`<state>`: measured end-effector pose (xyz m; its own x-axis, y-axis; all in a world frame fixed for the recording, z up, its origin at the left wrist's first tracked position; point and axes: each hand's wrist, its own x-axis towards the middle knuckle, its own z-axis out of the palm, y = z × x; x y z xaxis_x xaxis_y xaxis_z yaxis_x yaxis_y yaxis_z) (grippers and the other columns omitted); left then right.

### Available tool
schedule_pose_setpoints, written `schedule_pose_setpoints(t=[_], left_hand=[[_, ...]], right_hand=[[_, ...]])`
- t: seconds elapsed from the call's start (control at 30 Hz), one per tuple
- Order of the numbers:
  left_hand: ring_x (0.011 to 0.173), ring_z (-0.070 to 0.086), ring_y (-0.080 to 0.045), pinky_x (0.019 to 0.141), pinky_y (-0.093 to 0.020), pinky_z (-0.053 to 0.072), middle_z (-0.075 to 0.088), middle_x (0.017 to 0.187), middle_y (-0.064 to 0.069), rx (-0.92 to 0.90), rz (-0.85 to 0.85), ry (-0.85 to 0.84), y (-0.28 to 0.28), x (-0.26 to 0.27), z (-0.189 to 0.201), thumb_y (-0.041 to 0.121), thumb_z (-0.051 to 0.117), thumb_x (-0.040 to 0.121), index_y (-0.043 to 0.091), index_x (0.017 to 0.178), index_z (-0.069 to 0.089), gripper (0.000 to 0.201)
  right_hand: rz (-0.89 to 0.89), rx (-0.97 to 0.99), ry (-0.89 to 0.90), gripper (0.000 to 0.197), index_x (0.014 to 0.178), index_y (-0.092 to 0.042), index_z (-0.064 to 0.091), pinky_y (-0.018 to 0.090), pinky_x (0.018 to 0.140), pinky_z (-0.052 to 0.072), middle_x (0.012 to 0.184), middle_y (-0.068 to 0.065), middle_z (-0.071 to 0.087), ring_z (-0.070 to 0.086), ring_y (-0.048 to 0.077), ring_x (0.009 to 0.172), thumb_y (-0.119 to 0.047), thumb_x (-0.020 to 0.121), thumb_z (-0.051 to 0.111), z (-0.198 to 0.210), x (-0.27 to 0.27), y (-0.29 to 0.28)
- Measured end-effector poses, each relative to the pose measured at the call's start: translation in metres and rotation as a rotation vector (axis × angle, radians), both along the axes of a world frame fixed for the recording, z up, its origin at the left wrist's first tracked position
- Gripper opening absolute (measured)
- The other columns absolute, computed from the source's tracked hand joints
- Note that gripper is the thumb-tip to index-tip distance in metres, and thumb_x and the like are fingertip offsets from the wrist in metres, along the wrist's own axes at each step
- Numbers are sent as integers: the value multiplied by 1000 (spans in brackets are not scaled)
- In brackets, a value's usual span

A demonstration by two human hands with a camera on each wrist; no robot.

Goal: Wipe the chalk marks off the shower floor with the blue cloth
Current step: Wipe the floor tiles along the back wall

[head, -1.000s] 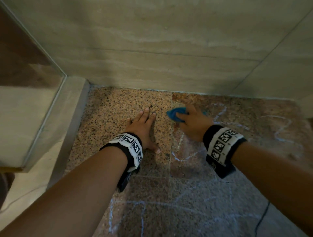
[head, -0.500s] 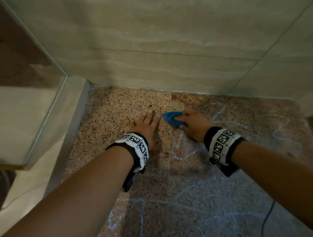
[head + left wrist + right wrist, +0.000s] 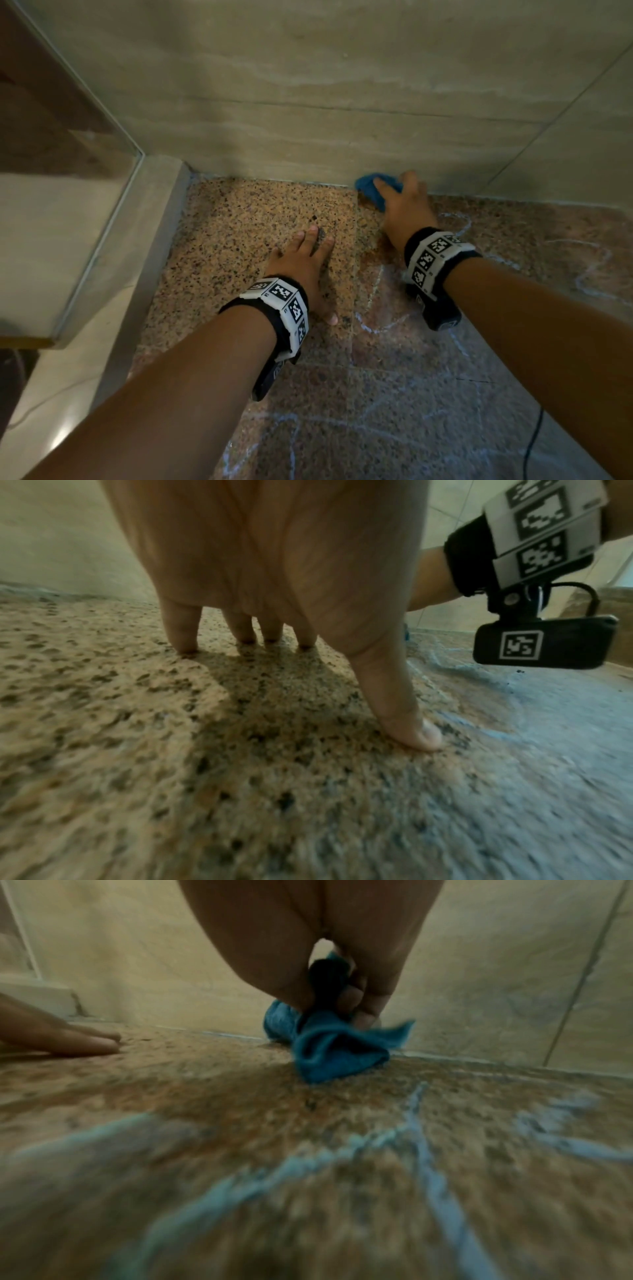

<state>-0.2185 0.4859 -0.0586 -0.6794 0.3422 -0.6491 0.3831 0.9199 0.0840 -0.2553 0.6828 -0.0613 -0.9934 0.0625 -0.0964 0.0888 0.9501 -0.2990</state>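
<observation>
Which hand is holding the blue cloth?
The right hand, up by the wall, grips the blue cloth. The left hand just rests flat on the speckled floor, holding nothing.

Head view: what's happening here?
A person is wiping a shower floor. The right hand grips a bunched blue cloth at the foot of the back wall. The left hand rests flat on the speckled tile, bracing. Chalk marks remain on the floor nearer the person and off to the right.
</observation>
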Motion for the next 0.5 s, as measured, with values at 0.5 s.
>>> schedule_pose_setpoints(t=[0.5], left_hand=[[148,-15,-24,118,-55,11,-28,157,1,-6,-14,-5,0,-1,3,69,77,59,31,152,-17,137]], right_hand=[[331,430,-148,58,149,-18,18,48,97,38,148,20,17,30,41,126,-4,97,37,2,-12,9]])
